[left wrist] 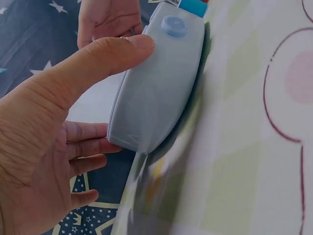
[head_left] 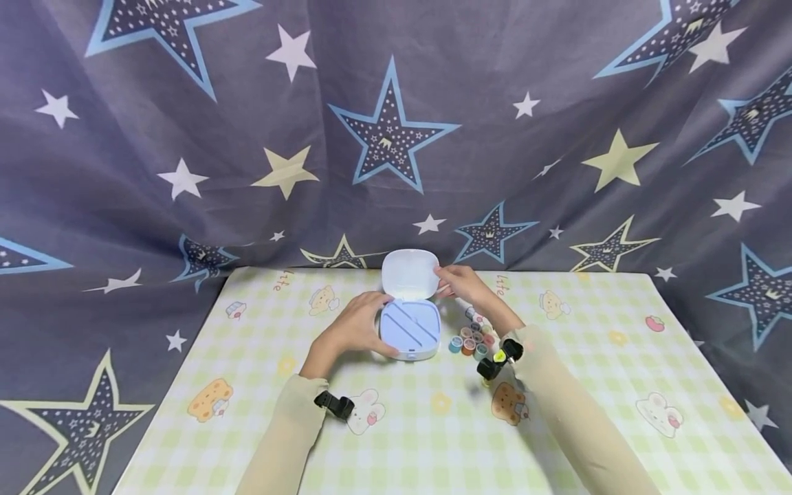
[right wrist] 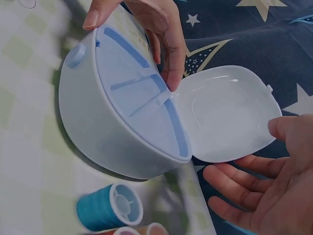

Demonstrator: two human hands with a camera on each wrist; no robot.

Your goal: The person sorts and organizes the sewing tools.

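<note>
A pale blue plastic box (head_left: 411,330) stands on the table with its lid (head_left: 408,273) raised at the back. Inside sits a light blue divided tray (right wrist: 134,93) with slanting slots. My left hand (head_left: 357,324) grips the box's left side, thumb on the front near the round latch button (left wrist: 174,26) and fingers round the back. At the lid's right edge, my right hand (head_left: 465,285) holds the rim between thumb and fingers. Several thread spools (head_left: 468,345) stand close to the right of the box; a teal spool (right wrist: 98,209) is nearest it.
A green-and-white checked cloth (head_left: 619,385) with cartoon prints covers the table. Behind it hangs a dark curtain (head_left: 495,69) patterned with stars. Partly behind the right forearm, a small printed item (head_left: 471,313) lies beyond the spools. Both wrists wear black straps with small devices.
</note>
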